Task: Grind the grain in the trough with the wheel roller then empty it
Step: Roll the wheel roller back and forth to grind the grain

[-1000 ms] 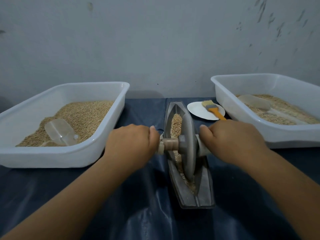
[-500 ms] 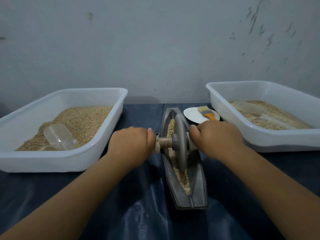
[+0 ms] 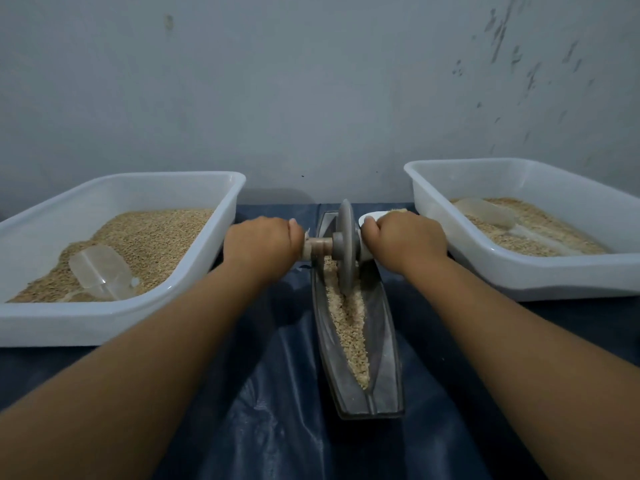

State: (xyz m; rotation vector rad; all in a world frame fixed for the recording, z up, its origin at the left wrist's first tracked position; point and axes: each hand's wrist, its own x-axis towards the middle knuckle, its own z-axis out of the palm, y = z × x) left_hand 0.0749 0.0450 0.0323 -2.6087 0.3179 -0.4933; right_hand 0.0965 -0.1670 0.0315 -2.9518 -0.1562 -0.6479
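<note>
Two hands clamp our roller's axle: left hand (image 3: 260,244) on one end, right hand (image 3: 406,241) on the other, the wheel (image 3: 346,249) upright at the far end of the trough (image 3: 388,358). Grain (image 3: 349,336) lines the groove toward us. The trough lies mid-worktop (image 3: 249,427) on a dark blue sheet, with open room on both sides. White tubs (image 3: 114,323) (image 3: 554,278) of grain flank it, against a grey wall (image 3: 311,98).

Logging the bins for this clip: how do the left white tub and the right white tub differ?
The left tub holds a deeper heap of grain than the right tub. The left tub's clear scoop lies near its front, while the right tub's scoop lies near the back. Both are white, rectangular and hold grain.
</note>
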